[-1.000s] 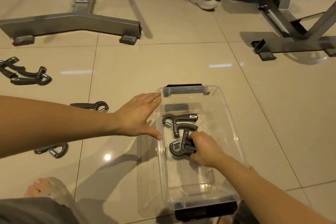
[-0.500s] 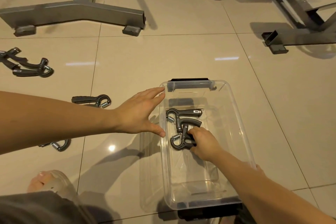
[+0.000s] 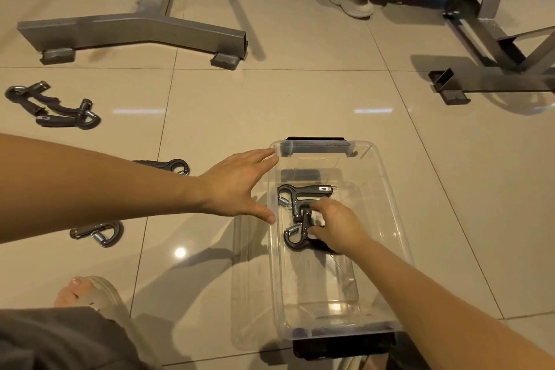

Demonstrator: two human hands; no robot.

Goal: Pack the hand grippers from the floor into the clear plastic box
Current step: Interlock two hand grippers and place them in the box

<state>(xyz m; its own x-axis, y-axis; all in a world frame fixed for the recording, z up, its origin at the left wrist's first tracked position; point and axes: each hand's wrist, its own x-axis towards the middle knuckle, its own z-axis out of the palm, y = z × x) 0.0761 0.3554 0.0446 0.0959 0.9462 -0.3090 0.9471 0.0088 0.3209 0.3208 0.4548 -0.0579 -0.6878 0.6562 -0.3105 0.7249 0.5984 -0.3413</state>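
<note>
The left hand lies flat against the clear plastic box rim, likely steadying it, while the right hand grasps a hand gripper inside.

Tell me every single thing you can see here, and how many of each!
clear plastic box: one, see-through with black latches, on the floor in front of the person
hand grippers in box: two, black with silver springs, touching each other
hand grippers on floor: four as far as I can tell, black, left of the box; two are tangled together far left
metal frames: two, grey, at the far side of the floor
white shoe: one, another person's, far side
floor: beige shiny tiles
foot: one, in a clear sandal, bottom left
left hand: open, against the box's left rim
right hand: inside the box, grips the nearer gripper
</note>
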